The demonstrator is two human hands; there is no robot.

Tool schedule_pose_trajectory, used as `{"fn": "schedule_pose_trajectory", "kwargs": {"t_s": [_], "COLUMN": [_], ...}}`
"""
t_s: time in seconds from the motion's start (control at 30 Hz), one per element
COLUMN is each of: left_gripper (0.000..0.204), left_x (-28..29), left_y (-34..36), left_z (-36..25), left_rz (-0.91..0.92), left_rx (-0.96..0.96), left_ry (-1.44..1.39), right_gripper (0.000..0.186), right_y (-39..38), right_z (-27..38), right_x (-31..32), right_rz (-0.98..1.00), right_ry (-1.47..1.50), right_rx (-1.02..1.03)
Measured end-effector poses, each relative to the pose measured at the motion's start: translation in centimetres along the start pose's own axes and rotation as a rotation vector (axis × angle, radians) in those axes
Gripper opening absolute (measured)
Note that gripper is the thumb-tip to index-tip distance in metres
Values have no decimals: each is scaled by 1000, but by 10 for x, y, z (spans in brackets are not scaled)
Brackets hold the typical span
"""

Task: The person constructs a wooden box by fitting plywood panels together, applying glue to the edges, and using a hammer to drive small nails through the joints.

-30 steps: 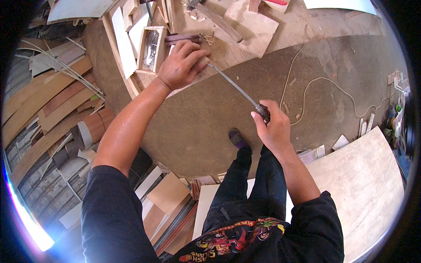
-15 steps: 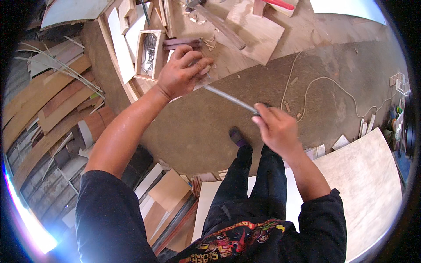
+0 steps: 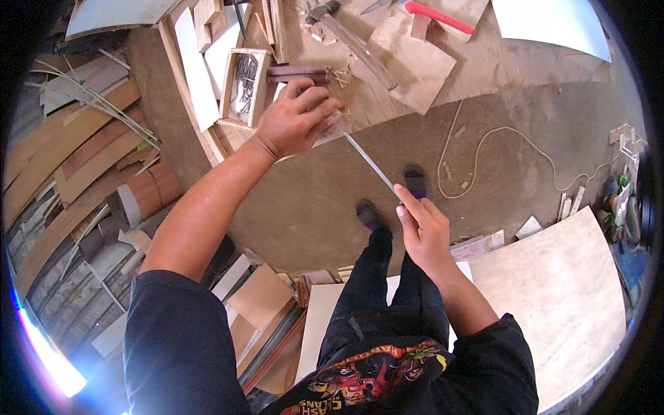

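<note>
My left hand (image 3: 299, 119) is at the table's near edge, its fingers curled down. They press on something pale and small whose shape is mostly hidden under them. My right hand (image 3: 423, 232) is closed round the near end of a long, slim grey metal file (image 3: 373, 166), forefinger laid along it. The file slants up and left, its far tip next to my left fingertips. Its handle is hidden in my palm. Just beyond my left hand lie purplish-brown wood strips (image 3: 299, 73), and to the left stands a wooden box (image 3: 225, 86) with metal nails or screws.
On the wooden table (image 3: 373, 114) lie a hammer (image 3: 353, 45), a thin plywood piece (image 3: 422, 72), a red-handled tool (image 3: 439, 17) and wood chips. A pale cord (image 3: 515, 129) curves over the floor. Stacked boards (image 3: 90, 166) stand left; a large pale sheet (image 3: 553, 290) lies right.
My right hand has drawn the file back toward me and slightly left, and the file now slants more steeply. My left hand keeps its place at the table edge. The view has shifted a little.
</note>
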State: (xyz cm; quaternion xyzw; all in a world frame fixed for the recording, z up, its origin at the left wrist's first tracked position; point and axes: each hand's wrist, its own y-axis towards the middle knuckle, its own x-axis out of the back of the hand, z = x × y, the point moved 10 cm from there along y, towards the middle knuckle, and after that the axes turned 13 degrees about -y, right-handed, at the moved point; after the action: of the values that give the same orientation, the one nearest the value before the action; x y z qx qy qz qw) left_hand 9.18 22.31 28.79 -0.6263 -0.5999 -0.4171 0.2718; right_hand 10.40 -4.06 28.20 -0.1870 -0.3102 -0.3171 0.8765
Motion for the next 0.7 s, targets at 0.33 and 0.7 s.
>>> {"fn": "schedule_pose_trajectory", "kwargs": {"t_s": [0.33, 0.7], "left_gripper": [35, 37], "left_x": [2, 2], "left_y": [4, 3], "left_z": [-7, -6], "left_rz": [-4, -11], "left_rx": [-46, -46], "left_ry": [40, 39], "right_gripper": [42, 40], "right_y": [-9, -8], "right_z": [-8, -5], "right_x": [-13, -15], "right_rz": [4, -36], "right_ry": [2, 21], "right_rx": [-58, -74]}}
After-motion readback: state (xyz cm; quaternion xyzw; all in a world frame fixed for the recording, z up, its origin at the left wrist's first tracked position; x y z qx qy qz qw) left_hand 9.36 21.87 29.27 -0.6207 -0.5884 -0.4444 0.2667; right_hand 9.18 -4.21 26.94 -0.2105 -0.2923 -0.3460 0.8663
